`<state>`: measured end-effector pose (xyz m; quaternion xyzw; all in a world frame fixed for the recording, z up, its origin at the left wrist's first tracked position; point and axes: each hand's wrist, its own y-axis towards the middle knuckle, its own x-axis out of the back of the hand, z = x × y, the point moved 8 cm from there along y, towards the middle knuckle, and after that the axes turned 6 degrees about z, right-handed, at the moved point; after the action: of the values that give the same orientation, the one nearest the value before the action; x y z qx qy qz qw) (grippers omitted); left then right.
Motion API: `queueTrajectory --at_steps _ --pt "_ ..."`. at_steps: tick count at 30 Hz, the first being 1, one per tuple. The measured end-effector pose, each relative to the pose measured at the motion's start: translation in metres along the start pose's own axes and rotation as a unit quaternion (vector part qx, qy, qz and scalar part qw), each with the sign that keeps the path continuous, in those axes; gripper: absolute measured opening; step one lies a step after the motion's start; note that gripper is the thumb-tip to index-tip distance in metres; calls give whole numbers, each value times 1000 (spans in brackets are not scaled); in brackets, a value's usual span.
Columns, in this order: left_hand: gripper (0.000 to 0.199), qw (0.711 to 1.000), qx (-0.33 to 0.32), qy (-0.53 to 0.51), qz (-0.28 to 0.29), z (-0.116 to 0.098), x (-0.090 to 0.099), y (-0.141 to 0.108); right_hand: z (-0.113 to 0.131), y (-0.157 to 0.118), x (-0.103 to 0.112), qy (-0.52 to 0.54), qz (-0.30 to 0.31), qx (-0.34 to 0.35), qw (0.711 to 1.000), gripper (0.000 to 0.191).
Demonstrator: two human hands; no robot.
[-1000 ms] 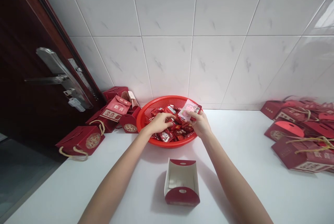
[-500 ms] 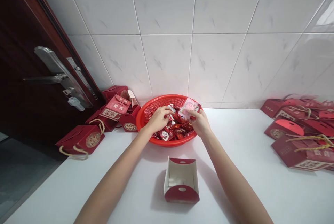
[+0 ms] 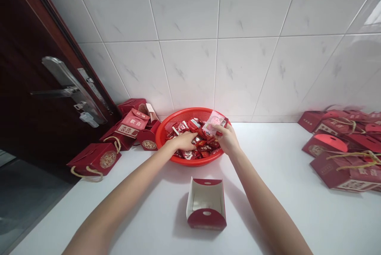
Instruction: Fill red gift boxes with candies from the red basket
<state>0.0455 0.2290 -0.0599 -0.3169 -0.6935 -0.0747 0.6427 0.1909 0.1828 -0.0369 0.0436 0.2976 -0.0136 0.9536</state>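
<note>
A red plastic basket (image 3: pixel 190 162) full of red-wrapped sweets (image 3: pixel 205 148) stands against the tiled wall. My left hand (image 3: pixel 183 141) reaches into it, fingers among the sweets; whether it grips one is hidden. Over the basket's right side my right hand (image 3: pixel 226 138) pinches a pink packet (image 3: pixel 214 119) together with a dark red packet (image 3: pixel 225 121). Nearer to me, between my forearms, an open dark red box (image 3: pixel 206 219) with a pale inside sits on the white table, touched by neither hand.
Red gift boxes with rope handles (image 3: pixel 95 160) are grouped at the left, beside a dark door (image 3: pixel 35 128) with a metal handle. More red boxes (image 3: pixel 348 171) are piled at the right on the white table (image 3: pixel 268 160).
My left hand has moved down and toward the middle of the sweets, uncovering some at the back left. My right hand still holds the packets in nearly the same place.
</note>
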Motion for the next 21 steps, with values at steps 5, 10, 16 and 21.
queueTrajectory --at_steps 5,10,16,21 --pt "57 996 -49 -63 -42 -1 4 0 1 0 -2 -5 10 5 1000 28" --pt "41 985 -92 -136 -47 -15 5 -5 2 -1 -3 -6 11 5 1000 26" --pt "58 980 -134 -146 -1 -31 0 -8 1 0 -3 5 10 7 1000 26" --pt "49 975 -137 -172 -30 -28 6 -9 0 1 -3 11 9 8 1000 26"
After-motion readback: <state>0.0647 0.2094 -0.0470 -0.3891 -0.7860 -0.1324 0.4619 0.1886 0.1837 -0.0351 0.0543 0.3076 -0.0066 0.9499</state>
